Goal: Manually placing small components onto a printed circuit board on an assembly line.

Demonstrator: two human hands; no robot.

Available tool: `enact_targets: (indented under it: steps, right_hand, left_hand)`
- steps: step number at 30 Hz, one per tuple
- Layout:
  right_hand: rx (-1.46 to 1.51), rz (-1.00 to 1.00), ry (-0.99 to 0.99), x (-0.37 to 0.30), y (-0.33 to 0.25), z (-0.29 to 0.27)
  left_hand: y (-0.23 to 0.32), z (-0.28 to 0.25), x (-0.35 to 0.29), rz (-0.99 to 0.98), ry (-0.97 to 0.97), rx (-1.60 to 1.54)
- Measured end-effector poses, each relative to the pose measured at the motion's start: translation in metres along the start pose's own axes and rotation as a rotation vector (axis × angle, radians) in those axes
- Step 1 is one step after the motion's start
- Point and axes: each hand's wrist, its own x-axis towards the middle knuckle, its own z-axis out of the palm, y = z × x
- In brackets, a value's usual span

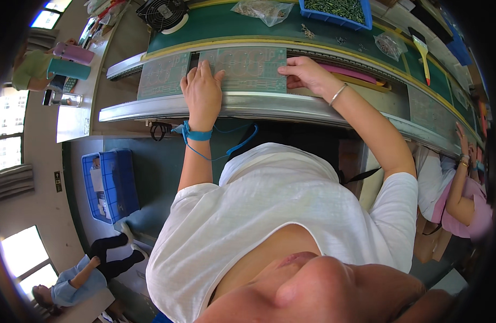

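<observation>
Two hands rest on a grey-green circuit board (242, 69) lying on the metal conveyor rail (269, 105) in the head view: the left hand (202, 91) lies flat and open on its near left part, a blue wrist strap (196, 134) behind it. The right hand (304, 72) curls its fingers against the board's right edge, pinching it. A second board (162, 75) lies just left, and a blue bin (339, 12) sits beyond.
</observation>
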Motion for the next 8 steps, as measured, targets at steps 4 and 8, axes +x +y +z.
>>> enact_targets:
  steps: [4, 8]
  right_hand:
    - [-0.002, 0.059, 0.036, -0.052, 0.014, -0.084]
    - [0.042, 0.051, 0.152, -0.088, 0.043, -0.141]
  left_hand:
    - [0.003, -0.009, 0.0, 0.012, -0.057, 0.09]
    - [0.039, -0.006, 0.001, 0.11, -0.071, 0.071]
